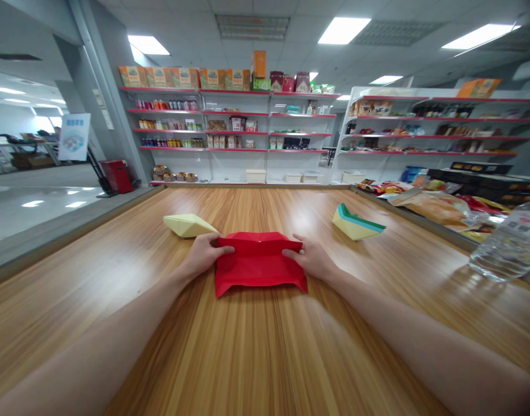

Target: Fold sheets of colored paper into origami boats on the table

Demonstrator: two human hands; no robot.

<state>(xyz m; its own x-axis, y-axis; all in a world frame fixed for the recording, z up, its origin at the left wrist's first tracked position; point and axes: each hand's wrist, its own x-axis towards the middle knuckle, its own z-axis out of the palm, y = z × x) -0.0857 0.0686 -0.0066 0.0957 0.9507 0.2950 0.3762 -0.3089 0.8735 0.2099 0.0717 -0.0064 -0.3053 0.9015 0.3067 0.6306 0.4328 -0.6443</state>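
A partly folded sheet of red paper is in front of me, just over the wooden table. My left hand pinches its left edge, thumb on the near face and fingers behind. At the right edge my right hand grips it the same way, with a ring on one finger. Creases run across the paper, and its lower corners flare outward. Beyond my left hand lies a pale yellow folded paper boat. To the right, past my right hand, sits another paper boat in yellow, blue and green.
The wooden table has a raised rim at its far and left sides. On the right stand a clear plastic bottle and a heap of snack packets. Stocked shelves line the back wall.
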